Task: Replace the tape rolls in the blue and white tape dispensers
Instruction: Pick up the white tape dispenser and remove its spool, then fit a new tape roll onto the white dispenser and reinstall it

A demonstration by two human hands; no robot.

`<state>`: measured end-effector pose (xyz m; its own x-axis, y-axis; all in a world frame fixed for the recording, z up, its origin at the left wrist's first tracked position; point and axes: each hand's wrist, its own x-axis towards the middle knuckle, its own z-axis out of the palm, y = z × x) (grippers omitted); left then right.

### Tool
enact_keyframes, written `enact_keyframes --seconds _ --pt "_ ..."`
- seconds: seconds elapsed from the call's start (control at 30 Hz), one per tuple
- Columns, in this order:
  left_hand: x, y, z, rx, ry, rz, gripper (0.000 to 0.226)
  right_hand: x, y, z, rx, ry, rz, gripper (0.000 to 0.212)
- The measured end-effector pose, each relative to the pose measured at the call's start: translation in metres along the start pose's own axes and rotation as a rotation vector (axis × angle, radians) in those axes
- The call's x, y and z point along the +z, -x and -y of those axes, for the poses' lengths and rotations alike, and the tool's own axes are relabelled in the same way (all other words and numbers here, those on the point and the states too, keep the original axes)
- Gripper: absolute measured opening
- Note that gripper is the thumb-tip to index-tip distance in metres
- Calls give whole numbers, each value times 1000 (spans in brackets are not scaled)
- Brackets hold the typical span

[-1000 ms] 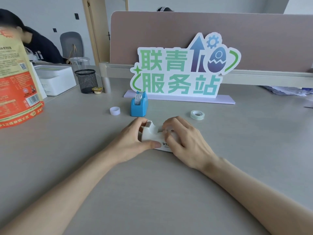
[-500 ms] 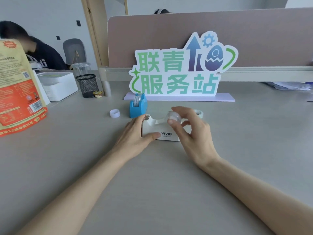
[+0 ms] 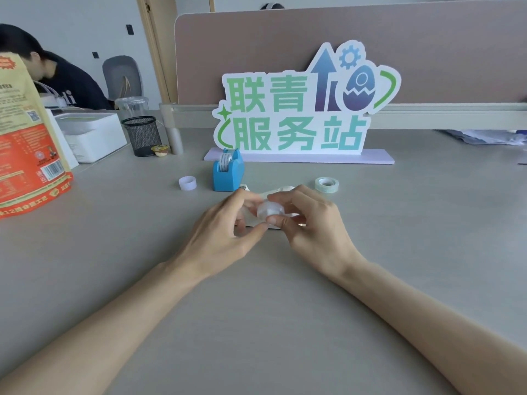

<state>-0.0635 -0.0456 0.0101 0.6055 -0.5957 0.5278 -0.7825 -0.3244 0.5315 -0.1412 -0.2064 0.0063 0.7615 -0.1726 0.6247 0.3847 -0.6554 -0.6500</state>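
White tape dispenser [image 3: 281,189] on the grey surface [image 3: 285,323] — mostly hidden behind both hands, blue tape dispenser [image 3: 228,173] just beyond, right hand [image 3: 310,226] pinching a small clear spool [image 3: 269,211], left hand [image 3: 228,232] fingertips touching it, spare tape roll [image 3: 326,184] — right of the hands.

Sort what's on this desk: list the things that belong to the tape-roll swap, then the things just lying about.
For the job:
white tape dispenser
blue tape dispenser
small roll held by right hand, left hand alongside
green-tinted tape roll
white ring, probably an empty core

Lying about:
sign
mesh pen cup
orange bag
white box
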Motion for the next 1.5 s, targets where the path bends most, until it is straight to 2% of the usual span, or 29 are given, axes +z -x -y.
enact_keyframes --seconds 0.1,0.23,0.4,0.6,0.77,1.07,1.23,1.4,1.5 --pt "-1 -1 2 -30 60 36 21 0 0 -1 -19 49 29 24" --pt "1 -2 6 -75 100 72 23 0 0 -2 -34 134 51 26" --pt "2 -2 8 -74 74 76 35 0 0 0 5 165 96 15" --pt "2 -2 10 -65 38 89 22 0 1 3 -25 229 108 18" --pt "3 1 3 -43 99 88 12 1 0 -2 -57 300 119 10" --pt "0 -3 6 -96 304 171 10 1 -1 6 51 107 111 4" --pt "0 -3 6 -97 365 186 12 -2 -1 12 99 31 65 16" --pt "-3 -5 6 -131 412 149 5 -1 -4 5 99 91 -75 35" --pt "-4 -5 9 -117 408 125 3 1 -2 0 65 181 -50 48"
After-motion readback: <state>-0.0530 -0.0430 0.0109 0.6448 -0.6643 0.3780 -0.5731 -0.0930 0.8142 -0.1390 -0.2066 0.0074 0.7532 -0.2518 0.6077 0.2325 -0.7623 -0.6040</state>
